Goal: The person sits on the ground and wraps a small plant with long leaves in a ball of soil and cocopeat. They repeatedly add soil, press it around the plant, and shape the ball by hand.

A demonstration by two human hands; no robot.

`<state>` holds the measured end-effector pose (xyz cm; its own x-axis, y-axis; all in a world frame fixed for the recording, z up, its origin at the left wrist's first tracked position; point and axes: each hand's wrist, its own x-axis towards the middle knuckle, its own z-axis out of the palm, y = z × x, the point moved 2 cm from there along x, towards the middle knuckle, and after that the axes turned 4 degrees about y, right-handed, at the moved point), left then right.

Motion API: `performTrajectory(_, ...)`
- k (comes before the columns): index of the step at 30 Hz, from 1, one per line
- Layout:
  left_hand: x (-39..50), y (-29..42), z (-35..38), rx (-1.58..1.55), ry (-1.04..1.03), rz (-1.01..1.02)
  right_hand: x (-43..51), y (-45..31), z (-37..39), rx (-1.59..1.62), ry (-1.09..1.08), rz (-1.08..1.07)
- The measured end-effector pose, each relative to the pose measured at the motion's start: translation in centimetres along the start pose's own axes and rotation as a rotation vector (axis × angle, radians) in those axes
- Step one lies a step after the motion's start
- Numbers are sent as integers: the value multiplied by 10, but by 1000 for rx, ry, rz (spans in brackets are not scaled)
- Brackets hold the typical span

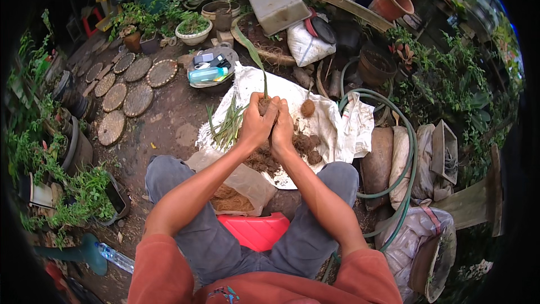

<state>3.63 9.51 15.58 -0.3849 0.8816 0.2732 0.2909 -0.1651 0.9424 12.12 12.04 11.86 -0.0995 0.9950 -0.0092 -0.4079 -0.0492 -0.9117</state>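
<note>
My left hand (253, 123) and my right hand (282, 130) are pressed together around a brown root ball (264, 106). From its top rises a single long green leaf (255, 54). Beneath my hands a white woven sack (329, 131) is spread on the ground. Cut or loose green leafy plants (228, 126) lie on its left side. Crumbled soil or fibre (263, 159) is heaped below my wrists, with brown lumps (314, 157) at its right. Farther up the sack sits a round brown ball with a thin stem (308, 108). My fingers hide part of the root ball.
Between my knees are an open plastic bag of brown fibre (232, 198) and a red plastic stool (257, 230). A green hose (412, 147) coils at right beside filled sacks (376, 164). A blue bottle (206, 76) rests ahead-left, near round stepping stones (138, 100). Potted plants (193, 27) surround the spot.
</note>
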Motion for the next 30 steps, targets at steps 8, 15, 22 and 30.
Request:
performTrajectory(8,1,2,-1,-19,-74,-79,5,3,-3,62,-21,17)
performTrajectory(15,8,-4,-7,-15,47,140,-8,-39,15,165,-99,354)
performTrajectory(22,2,-9,-2,181,49,371,0,-13,5,15,38,111)
performTrajectory(30,-15,9,5,141,28,204,15,-4,-9,-104,78,149)
